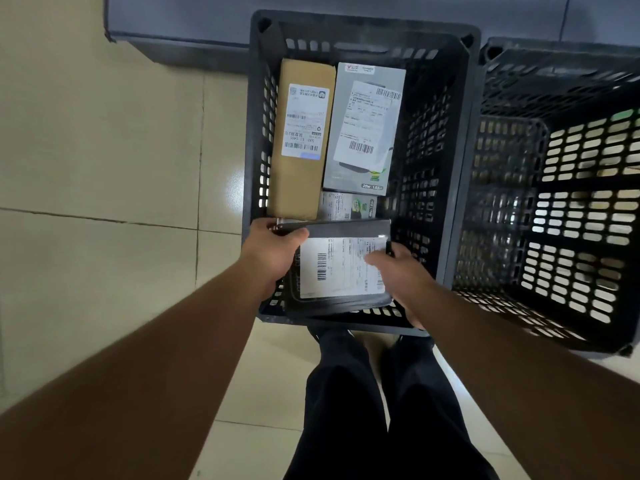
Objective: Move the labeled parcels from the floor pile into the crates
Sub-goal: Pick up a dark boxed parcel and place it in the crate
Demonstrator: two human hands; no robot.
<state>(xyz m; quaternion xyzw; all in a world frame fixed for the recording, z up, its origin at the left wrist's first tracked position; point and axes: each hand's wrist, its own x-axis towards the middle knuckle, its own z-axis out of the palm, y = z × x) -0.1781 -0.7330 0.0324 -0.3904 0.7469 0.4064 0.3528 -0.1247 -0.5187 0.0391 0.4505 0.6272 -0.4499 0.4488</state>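
Now both hands' fingers (297, 234) pinch the dark parcel (341, 268) above the crate (436, 188).

The floor (104, 161) is laid with pale cream tiles, glossy enough to catch a bright glare spot, with thin dark grout lines crossing it. Along the top of the view runs a dark grey, low ledge or cabinet base (180, 36) whose corner juts out over the tiles. The person's legs in black trousers (363, 410) stand at the bottom centre.
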